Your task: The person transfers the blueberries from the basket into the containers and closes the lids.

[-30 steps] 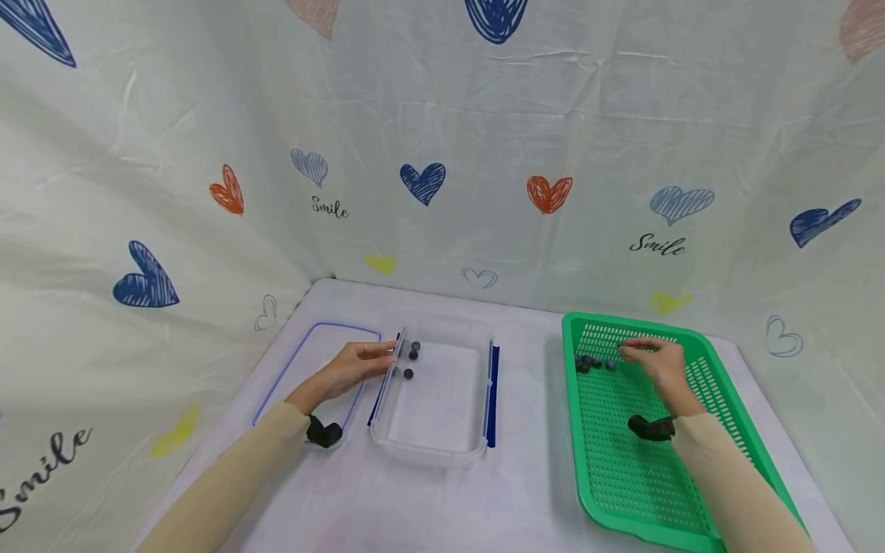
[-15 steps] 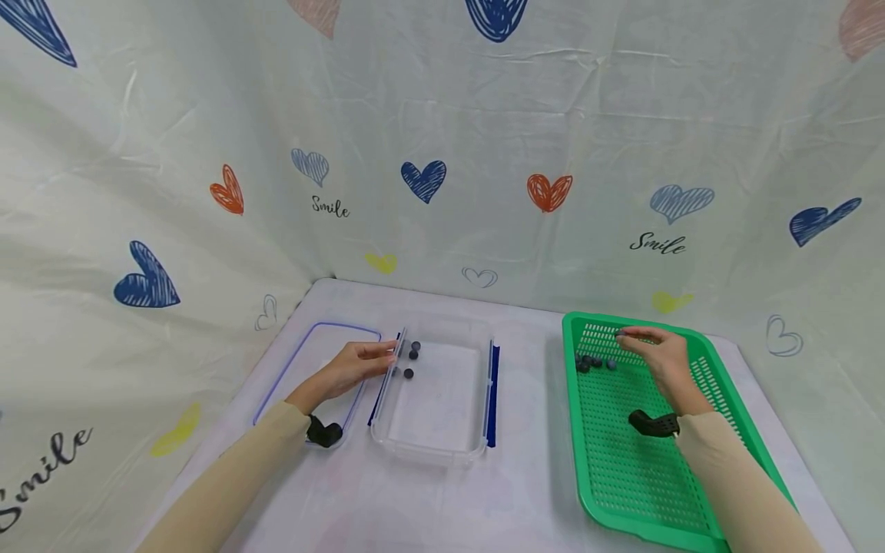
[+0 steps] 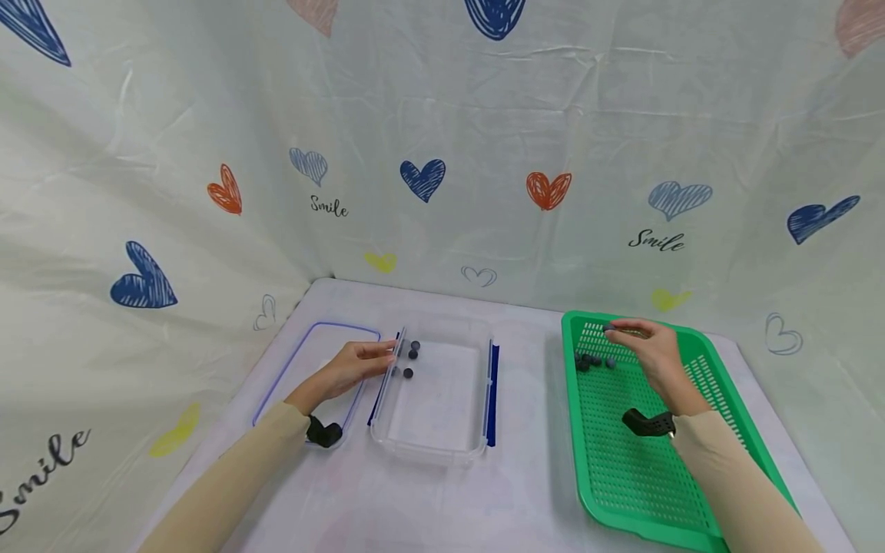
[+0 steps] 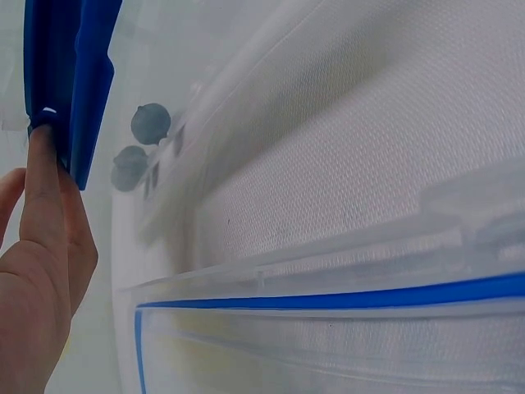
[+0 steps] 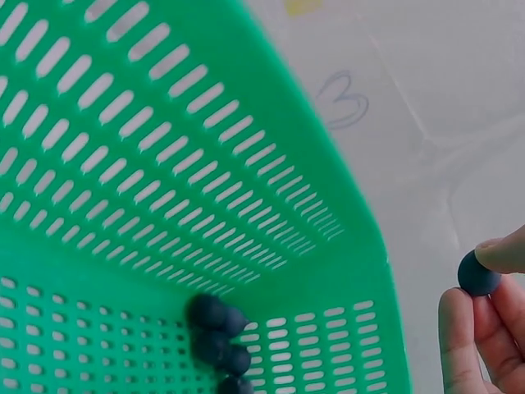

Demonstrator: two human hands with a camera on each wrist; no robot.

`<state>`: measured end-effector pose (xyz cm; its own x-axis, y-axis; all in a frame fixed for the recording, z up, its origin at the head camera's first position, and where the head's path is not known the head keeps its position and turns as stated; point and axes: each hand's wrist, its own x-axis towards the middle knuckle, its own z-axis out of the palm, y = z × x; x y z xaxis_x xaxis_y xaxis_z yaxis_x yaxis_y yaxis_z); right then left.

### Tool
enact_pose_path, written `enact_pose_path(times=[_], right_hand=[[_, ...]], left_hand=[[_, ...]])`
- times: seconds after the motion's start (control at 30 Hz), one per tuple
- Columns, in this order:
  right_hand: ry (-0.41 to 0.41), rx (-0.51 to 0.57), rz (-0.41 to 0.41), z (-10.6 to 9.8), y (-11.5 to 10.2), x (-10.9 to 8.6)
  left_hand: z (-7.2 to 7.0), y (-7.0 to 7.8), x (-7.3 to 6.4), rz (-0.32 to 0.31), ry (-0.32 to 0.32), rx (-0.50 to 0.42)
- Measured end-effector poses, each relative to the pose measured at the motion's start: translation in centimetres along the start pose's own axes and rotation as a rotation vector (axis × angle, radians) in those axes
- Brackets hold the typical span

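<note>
Dark blue ball (image 5: 478, 275), one, small, smooth; in the right hand (image 3: 655, 355), pinched between thumb and fingertips, the hand closed only as far as the ball allows; in the head view it shows against the far end of the basket, in the right wrist view to one side of the rim, apart from the green wall. Green basket (image 3: 608, 468), one, perforated floor and sides, on the person's right, beneath the right hand. Loose balls (image 5: 212, 349), several, dark, bunched in the basket's far left corner, some touching; exact count uncertain. Clear box (image 3: 432, 459), one, transparent, rectangular, uncovered, left of the basket and well apart from it. Balls in the box (image 3: 413, 355), three, dark, near its left wall, two side by side and one a little nearer; fainter dark shapes by that wall, whether reflections cannot be told. Blue flaps (image 3: 493, 395), one at either side of the box. Left hand (image 3: 351, 369), at the box's left side, fingers extended, a fingertip touching the left flap, no ball held. Lid (image 3: 346, 326), clear with blue edging, flat beneath the left forearm. Black wrist mounts (image 3: 646, 422), one per arm, beside beige sleeves (image 3: 747, 484). Table (image 3: 528, 476), white-covered. Backdrop (image 3: 484, 115), pale, creased, printed with hearts and "Smile"
</note>
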<state>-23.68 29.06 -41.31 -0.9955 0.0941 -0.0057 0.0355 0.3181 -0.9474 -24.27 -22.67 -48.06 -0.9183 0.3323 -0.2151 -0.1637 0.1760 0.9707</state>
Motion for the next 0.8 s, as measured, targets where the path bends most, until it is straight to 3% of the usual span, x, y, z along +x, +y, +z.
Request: enact_pose_path(times=[0.8], right_hand=[[-0.09, 0.048, -0.037, 2.3, -2.9, 0.1]], left_hand=[[0.0, 0.1, -0.2, 0.009, -0.016, -0.027]])
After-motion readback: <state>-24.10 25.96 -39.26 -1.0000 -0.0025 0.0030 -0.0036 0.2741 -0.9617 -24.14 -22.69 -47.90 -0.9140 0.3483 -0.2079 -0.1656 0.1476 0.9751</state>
